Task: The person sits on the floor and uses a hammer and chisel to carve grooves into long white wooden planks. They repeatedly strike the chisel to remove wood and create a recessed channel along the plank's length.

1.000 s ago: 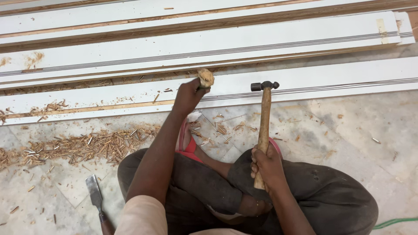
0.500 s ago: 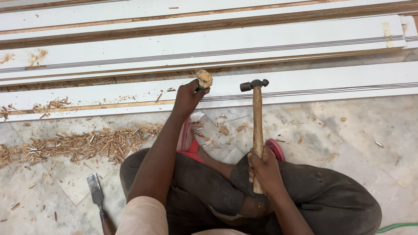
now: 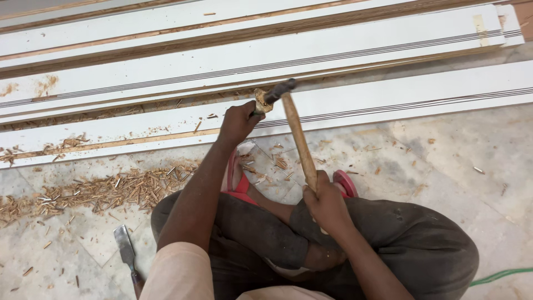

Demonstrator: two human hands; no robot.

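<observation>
My left hand (image 3: pixel 237 123) is closed around a chisel (image 3: pixel 260 103), standing on the white board (image 3: pixel 388 103). My right hand (image 3: pixel 325 203) grips the hammer (image 3: pixel 297 136) low on its handle; its head touches the chisel top above my left fist.

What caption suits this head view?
Right hand swings hammer onto chisel handle held by left hand against white board.

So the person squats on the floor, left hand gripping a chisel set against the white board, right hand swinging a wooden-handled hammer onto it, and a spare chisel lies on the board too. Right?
Not quite. In the head view the spare chisel lies on the floor beside the person's left knee, not on the white board. The rest holds: the left hand grips the chisel, and the right hand holds the hammer onto it.
</observation>
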